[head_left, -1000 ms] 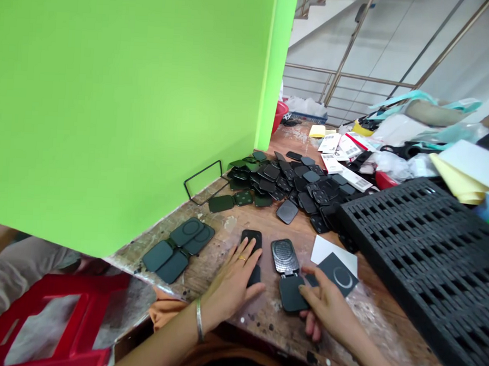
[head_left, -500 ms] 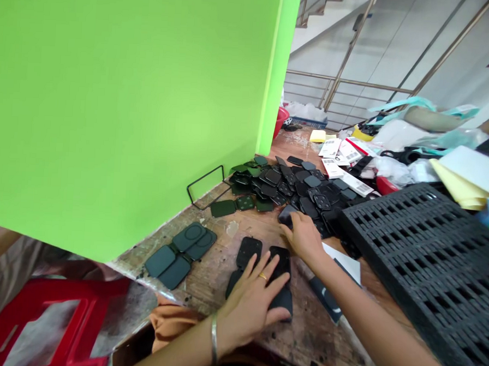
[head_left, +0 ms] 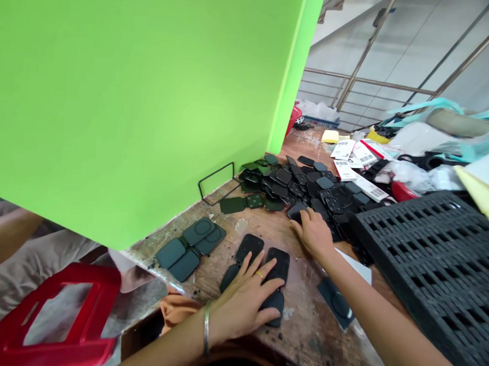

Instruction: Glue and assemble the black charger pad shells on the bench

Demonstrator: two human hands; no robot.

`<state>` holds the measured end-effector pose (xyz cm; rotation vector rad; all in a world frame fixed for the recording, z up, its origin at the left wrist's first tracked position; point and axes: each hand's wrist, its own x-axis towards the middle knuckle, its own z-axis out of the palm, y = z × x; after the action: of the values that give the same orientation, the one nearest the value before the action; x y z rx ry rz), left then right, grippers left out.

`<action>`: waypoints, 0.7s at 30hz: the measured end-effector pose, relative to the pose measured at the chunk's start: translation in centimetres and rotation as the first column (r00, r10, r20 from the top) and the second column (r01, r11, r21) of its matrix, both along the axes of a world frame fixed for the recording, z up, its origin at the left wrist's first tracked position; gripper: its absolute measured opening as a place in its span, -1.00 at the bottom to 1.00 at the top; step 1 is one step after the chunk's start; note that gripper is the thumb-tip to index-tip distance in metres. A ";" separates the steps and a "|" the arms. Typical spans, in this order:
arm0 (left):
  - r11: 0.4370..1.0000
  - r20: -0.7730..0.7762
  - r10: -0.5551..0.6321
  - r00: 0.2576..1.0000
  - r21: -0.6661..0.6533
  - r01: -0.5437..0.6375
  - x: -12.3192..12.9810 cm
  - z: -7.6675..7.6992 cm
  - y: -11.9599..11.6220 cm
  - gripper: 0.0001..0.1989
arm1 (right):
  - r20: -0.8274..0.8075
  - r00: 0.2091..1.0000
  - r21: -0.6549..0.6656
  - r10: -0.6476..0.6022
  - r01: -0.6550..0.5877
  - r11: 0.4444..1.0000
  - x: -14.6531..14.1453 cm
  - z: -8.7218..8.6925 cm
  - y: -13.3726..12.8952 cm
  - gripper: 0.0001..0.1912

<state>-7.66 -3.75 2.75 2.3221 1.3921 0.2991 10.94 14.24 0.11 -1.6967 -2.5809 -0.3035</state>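
My left hand (head_left: 246, 300) lies flat with its fingers spread over two dark folding panels (head_left: 279, 261), partly covering them. These look like hinged charger pads, each of two rounded squares. My right hand (head_left: 315, 233) has its fingertips and thumb at a black panel (head_left: 296, 210) on the near edge of a heap of similar panels (head_left: 302, 183); its fingers hide part of that panel. To the left of my left hand, two unfolded dark green panels (head_left: 185, 251) lie side by side, with ring marks on their far halves.
A green partition (head_left: 129, 100) stands along the left, with a black wire frame (head_left: 215, 184) against it. At right is a black slotted tray (head_left: 429, 258). A dark card (head_left: 336, 302) with a ring lies beneath my right forearm. A red stool (head_left: 52, 320) stands lower left, near another person's arm (head_left: 7, 239).
The view has shifted a little. My left hand and the panels under it have slid slightly left, nearer the green pair. My right hand stays at the heap's near edge.
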 end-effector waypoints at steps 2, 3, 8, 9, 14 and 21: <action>0.999 0.028 0.026 0.999 0.025 -0.026 0.5 -0.1 -0.1 -0.41 | 0.016 1.000 0.013 -0.001 0.001 1.000 -0.9 -0.3 0.7 -0.53; 0.998 0.040 0.041 0.998 0.037 -0.043 0.7 -0.2 -0.2 -0.36 | 0.025 1.000 0.014 0.000 -0.001 1.000 -1.3 -0.5 1.0 -0.55; 0.994 0.022 0.105 0.994 0.001 -0.105 1.1 -0.8 -0.6 -0.32 | 0.061 0.996 -0.017 0.072 -0.071 0.997 -2.2 -0.7 1.7 -0.73; 0.994 0.010 0.106 0.994 -0.008 -0.106 0.9 -0.7 -0.5 -0.35 | 0.064 0.994 -0.022 0.089 -0.088 0.996 -2.1 -0.6 1.6 -0.74; 0.995 -0.014 0.094 0.995 -0.043 -0.095 -0.6 -0.6 0.1 -0.29 | 0.059 0.996 0.023 0.072 -0.073 0.997 -0.8 0.0 0.9 -0.77; 0.996 -0.069 0.071 0.995 -0.052 -0.074 -1.6 -0.6 0.5 -0.23 | 0.053 0.997 0.059 0.056 -0.059 0.997 -1.1 -0.4 2.7 -0.64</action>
<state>-9.22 -3.24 2.20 2.2604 1.5004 0.2031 9.80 16.90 -0.25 -1.6126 -2.6225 -0.4237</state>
